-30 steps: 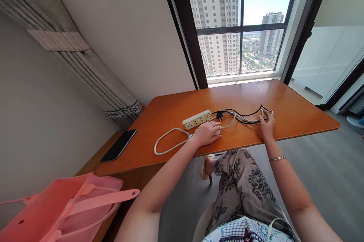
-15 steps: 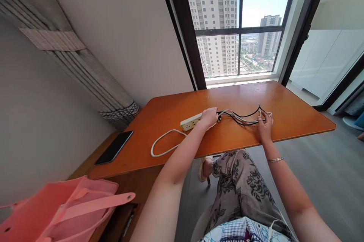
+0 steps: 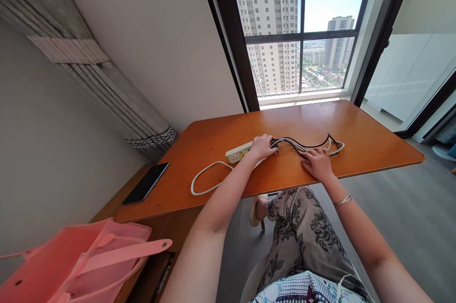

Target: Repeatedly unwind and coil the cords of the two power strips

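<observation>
A white power strip [image 3: 238, 152] lies on the orange wooden table [image 3: 356, 127]. My left hand [image 3: 262, 146] rests on its right end, fingers curled over it where the black plug and cables meet. A bundle of black and white cables [image 3: 313, 145] runs to the right of it. My right hand [image 3: 318, 163] lies on the near part of that bundle, fingers bent down onto the cables. The strip's white cord [image 3: 206, 177] makes a loop to the left.
A black phone [image 3: 147, 182] lies on a lower wooden ledge at the left. A pink bag [image 3: 81, 260] stands at the lower left. Behind the table are a large window and a white wall. My patterned trousers show under the table edge.
My left hand went from the white cord up onto the strip's right end. My right hand slid left along the cable bundle toward the middle.
</observation>
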Tool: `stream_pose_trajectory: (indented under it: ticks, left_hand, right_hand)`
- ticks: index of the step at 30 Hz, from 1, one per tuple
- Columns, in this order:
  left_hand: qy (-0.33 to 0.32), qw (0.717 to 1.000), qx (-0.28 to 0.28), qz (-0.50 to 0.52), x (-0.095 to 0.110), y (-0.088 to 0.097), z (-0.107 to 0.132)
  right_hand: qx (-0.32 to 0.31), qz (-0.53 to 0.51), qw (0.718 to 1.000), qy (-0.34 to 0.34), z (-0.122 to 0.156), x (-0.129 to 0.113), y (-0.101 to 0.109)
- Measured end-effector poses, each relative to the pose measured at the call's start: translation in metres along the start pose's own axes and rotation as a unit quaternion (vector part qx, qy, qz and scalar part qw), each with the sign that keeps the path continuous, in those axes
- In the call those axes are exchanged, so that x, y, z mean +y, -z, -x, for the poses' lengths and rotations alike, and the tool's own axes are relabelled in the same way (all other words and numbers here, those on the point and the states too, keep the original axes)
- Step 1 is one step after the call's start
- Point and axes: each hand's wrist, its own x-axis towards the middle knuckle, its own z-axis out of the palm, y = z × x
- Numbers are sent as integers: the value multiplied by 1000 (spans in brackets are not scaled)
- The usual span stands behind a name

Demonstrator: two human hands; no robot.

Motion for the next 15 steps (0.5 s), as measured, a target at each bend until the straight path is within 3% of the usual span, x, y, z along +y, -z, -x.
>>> stream_pose_trajectory:
  ticks: [5, 10, 13, 15]
  left_hand:
    - [5, 1000, 30, -5, 4, 0, 7]
    - [0, 999, 45, -5, 8, 1, 14]
    - [2, 999, 47, -8, 10, 3, 17]
    - [7, 999, 47, -6, 12, 4, 17]
  right_hand:
    - [-16, 16, 1000, -7, 0, 1, -1]
    - [40, -5, 999, -26, -4, 0, 1]
    - [40, -3, 998, -46, -24, 0, 7]
    - [4, 15, 997, -69, -46, 0, 11]
